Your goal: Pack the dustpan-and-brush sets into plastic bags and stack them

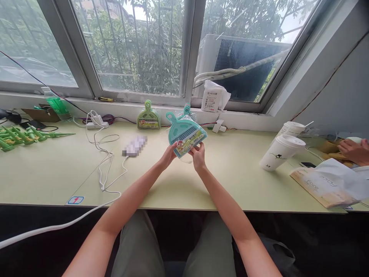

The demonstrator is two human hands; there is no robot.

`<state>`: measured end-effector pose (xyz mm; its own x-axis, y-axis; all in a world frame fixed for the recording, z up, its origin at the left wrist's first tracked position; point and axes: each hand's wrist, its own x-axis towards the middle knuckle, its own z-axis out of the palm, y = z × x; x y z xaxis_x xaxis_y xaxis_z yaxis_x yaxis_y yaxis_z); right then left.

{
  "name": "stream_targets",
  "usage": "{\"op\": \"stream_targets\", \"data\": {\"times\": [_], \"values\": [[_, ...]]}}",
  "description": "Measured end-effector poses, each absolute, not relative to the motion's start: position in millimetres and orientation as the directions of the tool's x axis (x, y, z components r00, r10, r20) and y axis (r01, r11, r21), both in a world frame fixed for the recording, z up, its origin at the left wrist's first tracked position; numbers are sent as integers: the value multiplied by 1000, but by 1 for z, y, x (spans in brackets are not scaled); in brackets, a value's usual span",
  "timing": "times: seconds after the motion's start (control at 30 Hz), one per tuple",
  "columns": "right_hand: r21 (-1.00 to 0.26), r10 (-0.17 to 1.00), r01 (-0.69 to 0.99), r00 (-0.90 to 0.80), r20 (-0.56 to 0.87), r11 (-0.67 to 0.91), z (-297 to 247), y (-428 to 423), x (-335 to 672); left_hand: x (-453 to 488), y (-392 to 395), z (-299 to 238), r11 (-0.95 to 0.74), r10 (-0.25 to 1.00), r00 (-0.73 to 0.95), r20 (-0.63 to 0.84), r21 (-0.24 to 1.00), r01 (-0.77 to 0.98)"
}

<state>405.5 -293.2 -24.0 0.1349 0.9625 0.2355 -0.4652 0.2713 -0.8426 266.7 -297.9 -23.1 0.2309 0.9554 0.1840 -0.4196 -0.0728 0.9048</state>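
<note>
A teal mini dustpan and brush set [186,132] in a clear wrapper with a printed label is held upright above the pale green desk [219,181]. My left hand [168,154] pinches its lower left corner. My right hand [198,155] grips its lower right edge. A second set, green [148,115], leans against the wall under the window, behind and left of the held one.
White cables [104,154] and a power strip [97,124] lie left of centre. Green plastic pieces [20,136] sit far left. Two white lidded cups [281,152], a paper bag [328,184] and another person's hand [353,150] are at the right. A white packet [213,97] rests on the sill.
</note>
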Motion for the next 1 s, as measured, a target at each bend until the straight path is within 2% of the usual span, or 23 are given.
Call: {"op": "stream_targets", "data": {"times": [0.1, 0.27, 0.47, 0.7, 0.9, 1.0], "values": [[-857, 973, -460, 87, 214, 230, -27, -295, 402, 261, -295, -25, -167, 968, 111, 227, 906, -390], [-876, 983, -446, 84, 163, 183, -37, -286, 406, 259, -291, -37, -172, 980, 58, 188, 961, -219], [-874, 997, -485, -54, 56, 22, -45, -272, 415, 260, -292, -39, -172, 975, 107, 192, 970, -173], [-855, 994, -517, -62, 90, 45, -49, -276, 414, 258, -296, -38, -150, 949, 250, 194, 971, -184], [-866, 982, -500, -169, 86, -10, -52, -273, 417, 256, -296, -40, -162, 957, 208, 203, 967, -199], [-869, 983, -495, -162, 92, 0, -54, -271, 415, 256, -296, -41, -146, 963, 194, 186, 968, -205]]}}
